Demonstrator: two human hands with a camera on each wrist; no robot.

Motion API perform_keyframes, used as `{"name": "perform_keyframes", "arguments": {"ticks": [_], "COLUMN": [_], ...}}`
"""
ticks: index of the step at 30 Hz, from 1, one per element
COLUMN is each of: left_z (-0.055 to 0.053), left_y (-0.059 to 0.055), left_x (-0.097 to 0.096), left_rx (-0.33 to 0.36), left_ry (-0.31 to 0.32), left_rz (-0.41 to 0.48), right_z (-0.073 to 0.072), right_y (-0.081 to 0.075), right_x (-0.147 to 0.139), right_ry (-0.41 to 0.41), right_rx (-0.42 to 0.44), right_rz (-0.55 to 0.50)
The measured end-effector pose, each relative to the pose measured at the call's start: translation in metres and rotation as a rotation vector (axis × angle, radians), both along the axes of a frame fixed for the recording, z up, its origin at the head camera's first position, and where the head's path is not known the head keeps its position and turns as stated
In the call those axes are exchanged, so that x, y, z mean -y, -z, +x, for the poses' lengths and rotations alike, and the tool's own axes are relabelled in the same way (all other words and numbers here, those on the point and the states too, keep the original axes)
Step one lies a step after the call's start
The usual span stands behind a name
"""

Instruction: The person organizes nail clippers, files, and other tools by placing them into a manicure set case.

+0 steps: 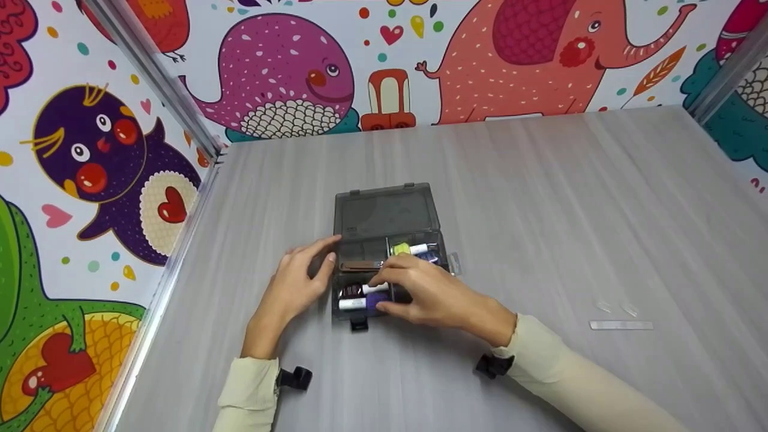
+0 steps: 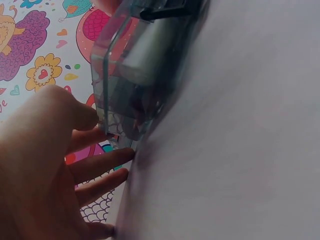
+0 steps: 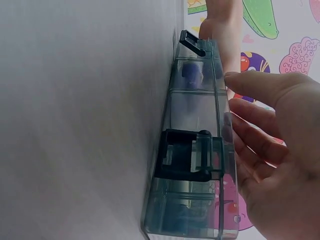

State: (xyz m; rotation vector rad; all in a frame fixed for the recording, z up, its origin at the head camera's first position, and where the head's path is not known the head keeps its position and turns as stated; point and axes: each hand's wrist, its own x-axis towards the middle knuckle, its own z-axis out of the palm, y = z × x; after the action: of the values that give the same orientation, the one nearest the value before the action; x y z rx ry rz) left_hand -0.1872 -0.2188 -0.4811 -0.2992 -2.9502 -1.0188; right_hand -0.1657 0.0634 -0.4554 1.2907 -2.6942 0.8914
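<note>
A translucent dark grey case lies with its lid folded back. In its front compartment are a dark red nail polish bottle and a purple nail polish bottle. A slim copper-coloured tool lies in the middle, with yellow and blue bottles at back right. My right hand reaches over the front compartment, thumb by the purple bottle and forefinger by a white cap, with a gap between. My left hand steadies the case's left side with fingers extended.
Clear strips and two small clear pieces lie on the grey table at the right. One latch sticks out from the case's front. Printed panels border the table at the back and left.
</note>
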Motion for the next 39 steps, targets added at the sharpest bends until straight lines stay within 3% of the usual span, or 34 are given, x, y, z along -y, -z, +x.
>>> {"name": "perform_keyframes", "arguments": {"ticks": [18,28,39], "left_z": [-0.002,-0.002,-0.004], "left_y": [0.001,0.000,0.002], "left_x": [0.002,0.000,0.000], "left_rx": [-0.029,-0.045,-0.055], "left_ry": [0.007,0.023,0.027], "left_rz": [0.003,0.017,0.022], "right_z": [0.000,0.000,0.001], "right_y": [-0.015,-0.020,-0.025], "right_x": [-0.030,-0.066,-0.116], "right_ry": [0.012,0.015,0.109], "right_rx": [-0.021,-0.098,-0.140], "right_rz": [-0.044,-0.110,-0.147]}}
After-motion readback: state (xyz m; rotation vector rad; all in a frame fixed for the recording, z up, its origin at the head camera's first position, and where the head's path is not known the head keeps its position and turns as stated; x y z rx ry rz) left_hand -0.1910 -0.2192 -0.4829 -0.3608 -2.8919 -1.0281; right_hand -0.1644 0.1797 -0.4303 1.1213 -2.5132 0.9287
